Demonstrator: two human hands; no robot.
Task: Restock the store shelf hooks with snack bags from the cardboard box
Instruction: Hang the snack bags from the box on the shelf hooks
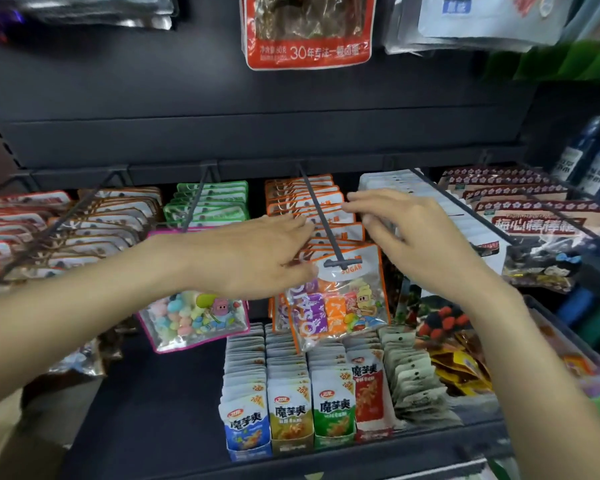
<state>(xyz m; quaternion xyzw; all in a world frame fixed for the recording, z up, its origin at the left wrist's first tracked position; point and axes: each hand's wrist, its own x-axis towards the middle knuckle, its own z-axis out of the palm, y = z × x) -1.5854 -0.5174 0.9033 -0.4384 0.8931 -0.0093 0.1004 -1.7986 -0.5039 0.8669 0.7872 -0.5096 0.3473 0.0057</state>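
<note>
A dark store shelf point(146, 403) is seen under a dark back panel from which hooks project. Small upright packets point(291, 407) are ranked in rows on the shelf, near. On the middle hook point(323, 220) a row of orange-edged candy bags point(340, 299) is hung; the nearest bag is clear, with purple and orange sweets visible inside. A pink-edged bag point(194, 323) is hung to its left. The left hand point(257, 254) is laid against the row's left side, its fingers point(291, 221) nearly straight. The right hand point(406, 230) is held over the row's right side, its fingers point(364, 199) loosely spread; contact there seems likely but is blurred.
</note>
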